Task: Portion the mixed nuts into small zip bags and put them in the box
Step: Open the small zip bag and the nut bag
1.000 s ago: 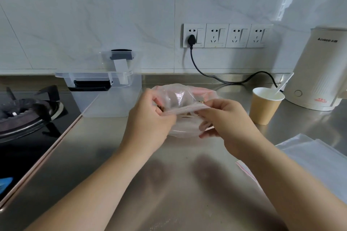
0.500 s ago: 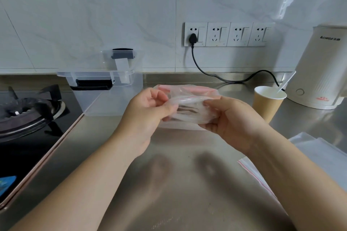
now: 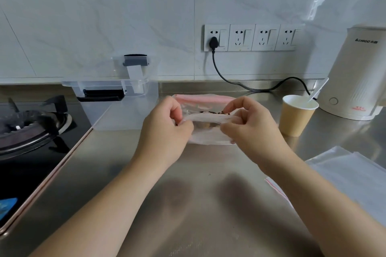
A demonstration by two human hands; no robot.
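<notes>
A clear zip bag (image 3: 205,119) with a pink strip along its top hangs above the steel counter, stretched between both hands. Brown nuts (image 3: 211,113) show inside it. My left hand (image 3: 167,129) pinches the bag's left end. My right hand (image 3: 246,123) pinches its right end, fingers curled round the plastic. The clear plastic box (image 3: 123,108) with grey latches stands open at the back left, just left of the bag. Its lid leans on the wall behind it.
A paper cup (image 3: 296,119) with a white spoon stands to the right of my hands. A white kettle (image 3: 357,77) sits behind it, its black cord plugged into the wall. Spare flat zip bags (image 3: 355,175) lie at the right. A gas hob (image 3: 27,129) fills the left.
The bag has been turned and pulled flatter between my hands, so its pink strip lies at the back. Both hands have kept their hold and stayed near the same spot.
</notes>
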